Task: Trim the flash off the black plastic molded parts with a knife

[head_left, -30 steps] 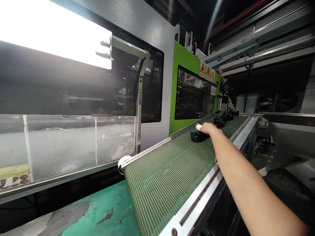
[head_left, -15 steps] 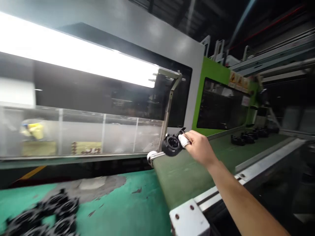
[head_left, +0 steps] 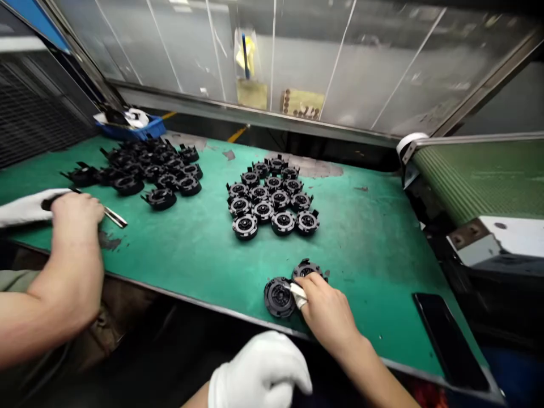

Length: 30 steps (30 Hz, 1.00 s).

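At the near edge of a green table [head_left: 374, 238], the right hand [head_left: 327, 311], bare but for white tape on a fingertip, closes its fingers on a black round part [head_left: 278, 296] lying flat on the surface. A second part [head_left: 306, 268] sits just beyond the knuckles, touching or almost touching the first. The left hand [head_left: 259, 371], in a white glove, hangs below the table edge just left of the right wrist, loosely curled and holding nothing that can be seen.

Farther out from the right hand, well apart, a tidy cluster [head_left: 272, 195] of the same black parts stands in rows, light centres facing up. Left of that, a looser heap [head_left: 148, 167] of parts spreads toward a blue tray [head_left: 142, 130] at the far left corner. To the right of the right hand, a dark phone [head_left: 448, 340] lies flat near the table's edge, and beyond it the end of a green conveyor [head_left: 480, 175] meets the table.

At far left another person's bare hand [head_left: 76, 212] is closed around a thin metal tool [head_left: 113, 215] whose tip rests on the table; a white glove [head_left: 25, 207] lies beside it. Clear panels [head_left: 297, 62] rise behind the table.
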{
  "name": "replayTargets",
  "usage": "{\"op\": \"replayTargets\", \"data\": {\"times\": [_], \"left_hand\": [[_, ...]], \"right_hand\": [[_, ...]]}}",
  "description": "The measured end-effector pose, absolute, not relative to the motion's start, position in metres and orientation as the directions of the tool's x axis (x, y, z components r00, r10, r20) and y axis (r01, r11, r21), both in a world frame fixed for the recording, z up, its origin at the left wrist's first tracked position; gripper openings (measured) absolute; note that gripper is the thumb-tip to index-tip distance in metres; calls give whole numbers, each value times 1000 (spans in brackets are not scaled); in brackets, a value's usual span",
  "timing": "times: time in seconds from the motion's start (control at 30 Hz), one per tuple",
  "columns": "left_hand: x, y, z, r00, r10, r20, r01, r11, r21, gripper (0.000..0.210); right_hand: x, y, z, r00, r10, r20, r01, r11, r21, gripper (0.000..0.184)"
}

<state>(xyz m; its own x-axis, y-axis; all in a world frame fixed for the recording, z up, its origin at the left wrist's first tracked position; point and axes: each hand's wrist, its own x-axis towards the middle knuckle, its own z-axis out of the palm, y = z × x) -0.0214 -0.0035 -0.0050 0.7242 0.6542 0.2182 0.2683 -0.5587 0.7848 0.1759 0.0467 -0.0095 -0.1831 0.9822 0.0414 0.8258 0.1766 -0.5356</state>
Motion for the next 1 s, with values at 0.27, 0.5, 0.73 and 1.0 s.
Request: {"op": "replayTargets", "data": {"times": [0.27,0.5,0.73,1.0], "left_hand": [[-31,21,-40,151,889,433,652,-419,633,77],[-13,40,-59,254,905,342,654,-421,629,81],[-16,39,-46,250,892,376,569,-449,689,81],[-8,43,-31,291,887,357,517,-460,722,79]], "right_hand": [[239,9,-12,464,880,-97,554,-374,-744,36],[244,-28,-43,606,732,-312,233,-538,-810,54],[249,-25,-65,557,733,-391,166,-560,-812,58],[256,-28,-64,547,723,-421,193,-599,-777,59]]}}
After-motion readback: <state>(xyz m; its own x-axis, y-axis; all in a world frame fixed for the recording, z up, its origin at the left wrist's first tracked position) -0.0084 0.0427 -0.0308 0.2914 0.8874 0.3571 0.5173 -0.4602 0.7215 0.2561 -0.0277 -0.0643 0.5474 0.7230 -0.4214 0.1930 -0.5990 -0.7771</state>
